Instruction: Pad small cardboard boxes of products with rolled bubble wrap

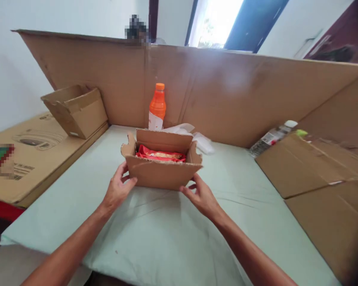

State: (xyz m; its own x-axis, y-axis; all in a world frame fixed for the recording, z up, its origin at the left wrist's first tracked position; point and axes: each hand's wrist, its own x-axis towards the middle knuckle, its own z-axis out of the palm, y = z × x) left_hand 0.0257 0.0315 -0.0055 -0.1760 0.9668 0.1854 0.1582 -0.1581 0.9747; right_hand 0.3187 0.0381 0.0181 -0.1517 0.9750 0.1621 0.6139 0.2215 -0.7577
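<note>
A small open cardboard box (161, 174) stands on the pale green cloth, its top edges torn and uneven. Inside it lies a red packet (161, 155) with a gold-toned print. At the box's near left corner is my left hand (119, 184), thumb in front and fingers round the side. My right hand (198, 192) grips the near right corner the same way. Part of the fingers of both hands is hidden behind the box. Just beyond the box stands an orange bottle (157, 106) with a white label.
Whitish plastic pieces (203, 143) lie behind the box. An open carton (85, 113) rests on a large flat box (32, 147) at left. A tall cardboard panel (226, 95) closes the back. At right, a clear bottle (271, 137) leans beside a cardboard box (304, 167).
</note>
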